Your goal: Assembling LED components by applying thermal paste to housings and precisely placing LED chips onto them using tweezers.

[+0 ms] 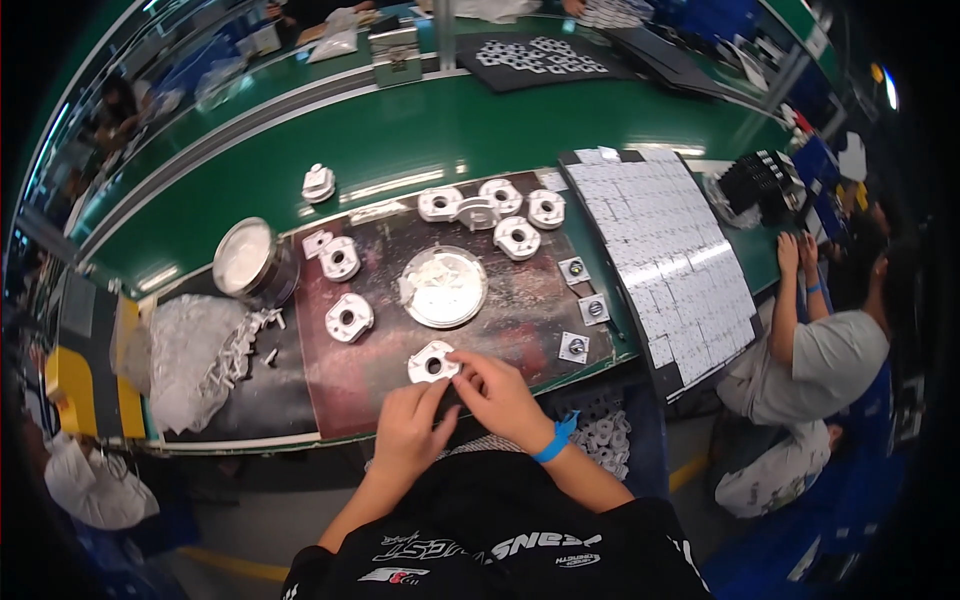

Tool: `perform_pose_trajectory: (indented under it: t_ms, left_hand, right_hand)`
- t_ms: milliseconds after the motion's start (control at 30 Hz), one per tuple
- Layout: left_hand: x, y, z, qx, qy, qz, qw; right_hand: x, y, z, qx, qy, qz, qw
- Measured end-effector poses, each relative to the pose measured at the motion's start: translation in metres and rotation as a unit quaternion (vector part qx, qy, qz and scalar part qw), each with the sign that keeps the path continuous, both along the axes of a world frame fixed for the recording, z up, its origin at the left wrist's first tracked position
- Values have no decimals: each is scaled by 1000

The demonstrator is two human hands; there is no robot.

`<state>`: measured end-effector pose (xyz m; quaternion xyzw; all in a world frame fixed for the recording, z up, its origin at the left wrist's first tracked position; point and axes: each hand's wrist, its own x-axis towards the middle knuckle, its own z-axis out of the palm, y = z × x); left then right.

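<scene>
At the near edge of the mat, a white plastic housing with a dark round hole point(420, 352) lies between my fingertips. My left hand point(405, 430) has its fingers pressed together at the housing's lower edge. From the right, my right hand point(492, 395) pinches the housing's rim; a blue band circles that wrist. Just beyond stands a round clear dish point(447, 290) with white material in it. Similar white housings lie to the left point(349, 317) and in a group farther back point(517, 238). Whether a smaller piece is between my fingers is hidden.
A clear bag point(190, 350) and loose white pins point(235, 360) lie at left beside a round tub point(245, 258). Small square boards point(573, 347) sit near a large white panel sheet point(670, 260) at right. A bin of white parts point(605, 440) stands below the edge. A co-worker point(815, 365) sits at right.
</scene>
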<state>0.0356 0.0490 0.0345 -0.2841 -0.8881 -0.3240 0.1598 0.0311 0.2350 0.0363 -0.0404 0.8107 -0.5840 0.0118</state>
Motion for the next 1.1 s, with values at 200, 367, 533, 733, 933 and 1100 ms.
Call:
perform_pose_trajectory:
  t_ms: [200,367,533,733,933,1100]
  left_hand:
    - [13,-5,1,67,-3,5,998]
    - [-32,-17,-2,76,-121,-9,990]
    - [-40,-17,-23,81,-124,-2,989]
    - [-28,4,-23,83,-106,88,987]
    - [-8,-10,-6,154,-56,35,986]
    - [-5,-4,16,242,-97,-42,964]
  right_hand:
    - [-10,8,-2,18,80,20,996]
    - [10,40,22,75,69,-88,991]
    - [30,102,26,288,177,-172,925]
    - [24,131,11,334,128,-140,923]
    - [10,99,38,170,58,-81,980]
    - [14,43,27,-224,-30,39,973]
